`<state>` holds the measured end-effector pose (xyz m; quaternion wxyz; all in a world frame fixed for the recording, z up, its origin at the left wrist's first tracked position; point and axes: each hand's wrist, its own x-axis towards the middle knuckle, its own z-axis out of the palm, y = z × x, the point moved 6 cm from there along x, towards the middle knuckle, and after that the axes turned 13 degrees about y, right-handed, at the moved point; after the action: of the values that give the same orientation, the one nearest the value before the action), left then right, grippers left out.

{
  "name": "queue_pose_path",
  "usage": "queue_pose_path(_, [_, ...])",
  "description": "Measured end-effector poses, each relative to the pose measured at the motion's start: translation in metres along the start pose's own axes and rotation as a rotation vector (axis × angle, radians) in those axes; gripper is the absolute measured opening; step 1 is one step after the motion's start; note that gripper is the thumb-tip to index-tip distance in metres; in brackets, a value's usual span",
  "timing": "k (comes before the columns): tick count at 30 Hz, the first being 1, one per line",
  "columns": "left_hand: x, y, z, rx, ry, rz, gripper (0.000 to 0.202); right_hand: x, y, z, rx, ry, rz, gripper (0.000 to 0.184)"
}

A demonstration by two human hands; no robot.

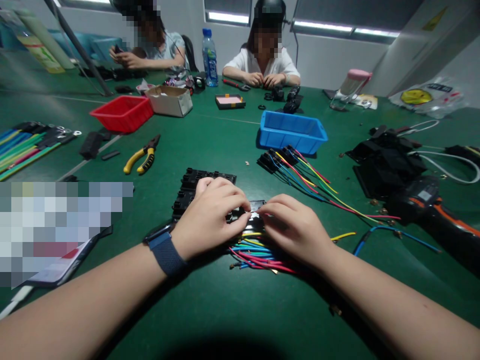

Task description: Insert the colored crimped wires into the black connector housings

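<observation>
My left hand, with a dark watch band at the wrist, has thumb and index finger pinched together over a shiny black plastic part. My right hand meets it from the other side, its fingertips closed at the same part. Whatever small piece lies between the fingertips is too hidden to name. Black plastic housings sit partly under and behind my left hand. Just below the hands lies a bundle of red, blue and yellow wires, partly covered by my right hand.
Around the green table are a blue bin, a red bin, yellow-black pliers, wired black housings and an orange-black power tool. A phone-like device lies left. Two people sit across the table.
</observation>
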<state>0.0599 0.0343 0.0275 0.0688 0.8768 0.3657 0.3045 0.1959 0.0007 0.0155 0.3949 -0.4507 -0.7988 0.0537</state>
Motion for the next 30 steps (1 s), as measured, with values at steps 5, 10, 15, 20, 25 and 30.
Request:
queue_pose_path(5, [0.0007, 0.0002, -0.0007, 0.011, -0.002, 0.002, 0.016, -0.0002, 0.0018, 0.0005, 0.013, -0.016, 0.024, 0.016])
queue_pose_path(10, [0.0007, 0.0018, -0.0018, 0.014, -0.012, 0.002, 0.016, -0.0007, 0.0006, 0.0015, 0.011, -0.027, 0.02, 0.015])
queue_pose_path(15, [0.0005, 0.0021, -0.0019, 0.038, -0.016, 0.018, 0.016, -0.0018, -0.0016, 0.0011, 0.015, -0.012, -0.014, 0.01])
queue_pose_path(20, [0.0002, 0.0017, -0.0025, 0.067, -0.025, 0.034, 0.015, -0.0017, -0.0028, 0.001, 0.026, 0.004, -0.026, 0.009])
queue_pose_path(25, [0.0009, 0.0014, -0.0029, 0.084, -0.042, 0.052, 0.016, -0.0016, -0.0022, 0.0014, 0.022, -0.003, -0.016, 0.01])
queue_pose_path(30, [0.0018, 0.0001, -0.0022, 0.074, -0.055, 0.086, 0.015, -0.0023, -0.0035, 0.0013, 0.021, -0.015, -0.029, 0.011])
